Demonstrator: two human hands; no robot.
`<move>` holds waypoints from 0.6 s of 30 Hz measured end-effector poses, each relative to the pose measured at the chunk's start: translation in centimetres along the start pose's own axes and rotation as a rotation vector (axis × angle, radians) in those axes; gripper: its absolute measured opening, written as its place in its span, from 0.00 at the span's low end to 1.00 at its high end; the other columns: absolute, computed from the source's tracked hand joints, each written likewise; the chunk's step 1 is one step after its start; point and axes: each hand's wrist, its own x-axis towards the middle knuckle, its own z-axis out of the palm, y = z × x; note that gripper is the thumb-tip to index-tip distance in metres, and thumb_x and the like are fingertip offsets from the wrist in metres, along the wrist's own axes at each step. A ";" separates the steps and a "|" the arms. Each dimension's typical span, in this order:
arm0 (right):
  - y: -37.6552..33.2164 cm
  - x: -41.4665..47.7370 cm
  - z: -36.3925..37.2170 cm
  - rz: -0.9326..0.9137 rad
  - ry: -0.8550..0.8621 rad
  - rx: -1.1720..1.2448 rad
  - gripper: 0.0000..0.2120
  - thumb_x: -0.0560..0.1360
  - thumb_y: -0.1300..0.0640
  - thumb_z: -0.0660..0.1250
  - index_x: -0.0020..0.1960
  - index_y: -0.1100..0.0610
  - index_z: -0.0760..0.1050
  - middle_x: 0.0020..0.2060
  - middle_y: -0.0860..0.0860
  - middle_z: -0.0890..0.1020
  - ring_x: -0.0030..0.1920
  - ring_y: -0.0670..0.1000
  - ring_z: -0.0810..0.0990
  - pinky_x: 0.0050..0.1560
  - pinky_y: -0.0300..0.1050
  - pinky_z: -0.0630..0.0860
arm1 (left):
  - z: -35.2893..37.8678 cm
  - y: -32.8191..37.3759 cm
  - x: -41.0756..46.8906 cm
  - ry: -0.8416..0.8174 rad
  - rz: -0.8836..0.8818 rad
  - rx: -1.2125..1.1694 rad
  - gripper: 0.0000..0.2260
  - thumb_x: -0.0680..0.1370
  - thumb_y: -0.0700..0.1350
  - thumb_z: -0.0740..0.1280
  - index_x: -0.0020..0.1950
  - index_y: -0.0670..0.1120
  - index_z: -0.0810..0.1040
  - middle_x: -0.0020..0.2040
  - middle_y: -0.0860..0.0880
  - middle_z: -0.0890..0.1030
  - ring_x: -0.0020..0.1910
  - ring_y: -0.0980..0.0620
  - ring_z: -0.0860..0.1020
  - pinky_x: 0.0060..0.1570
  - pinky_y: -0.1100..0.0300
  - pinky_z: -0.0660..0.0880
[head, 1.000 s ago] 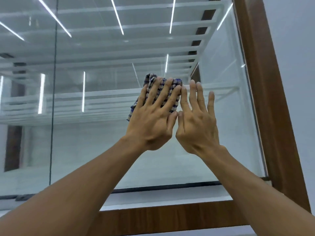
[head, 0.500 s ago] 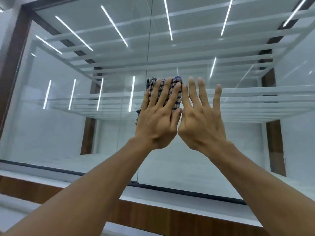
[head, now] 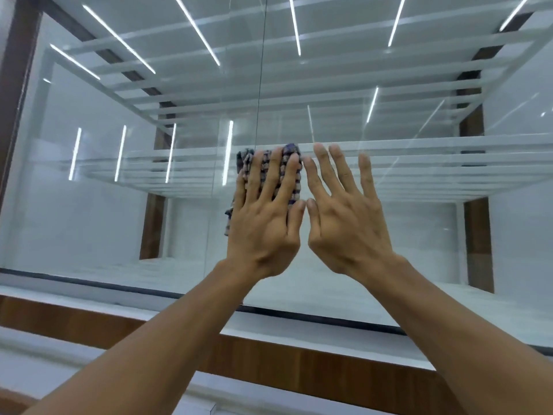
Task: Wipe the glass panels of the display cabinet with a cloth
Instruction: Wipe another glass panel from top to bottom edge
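The blue-and-beige checked cloth [head: 244, 163] lies flat against the clear glass panel [head: 419, 241] of the display cabinet, over the thin vertical seam between two panes. The left hand [head: 266, 226] presses it there, grip apart, fingers straight and spread over the fabric. The right hand [head: 348, 226] is just beside it, grip likewise apart, palm toward bare glass. White shelves [head: 434, 145] run behind the glass, and a brown wooden frame rail [head: 269, 363] runs below.
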 end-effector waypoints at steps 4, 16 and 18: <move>2.7 -2.0 -1.2 0.058 0.031 -0.005 0.30 0.82 0.49 0.42 0.83 0.57 0.51 0.83 0.56 0.50 0.83 0.56 0.45 0.79 0.68 0.42 | 1.0 4.1 0.4 -0.019 0.021 -0.013 0.29 0.85 0.55 0.44 0.85 0.48 0.43 0.85 0.48 0.40 0.83 0.48 0.35 0.81 0.47 0.35; 15.0 -8.1 -5.8 0.228 0.079 -0.099 0.29 0.83 0.50 0.44 0.83 0.56 0.50 0.83 0.55 0.50 0.83 0.54 0.45 0.80 0.67 0.42 | 3.9 13.8 2.9 -0.061 0.258 0.013 0.29 0.86 0.54 0.46 0.85 0.48 0.44 0.85 0.47 0.41 0.83 0.47 0.36 0.81 0.45 0.37; 17.4 -8.8 -6.8 0.237 0.073 -0.105 0.29 0.83 0.49 0.44 0.83 0.56 0.49 0.83 0.55 0.49 0.83 0.54 0.45 0.81 0.64 0.40 | 4.3 15.7 4.2 -0.058 0.268 -0.008 0.29 0.86 0.55 0.46 0.85 0.49 0.43 0.85 0.48 0.41 0.83 0.47 0.36 0.81 0.45 0.36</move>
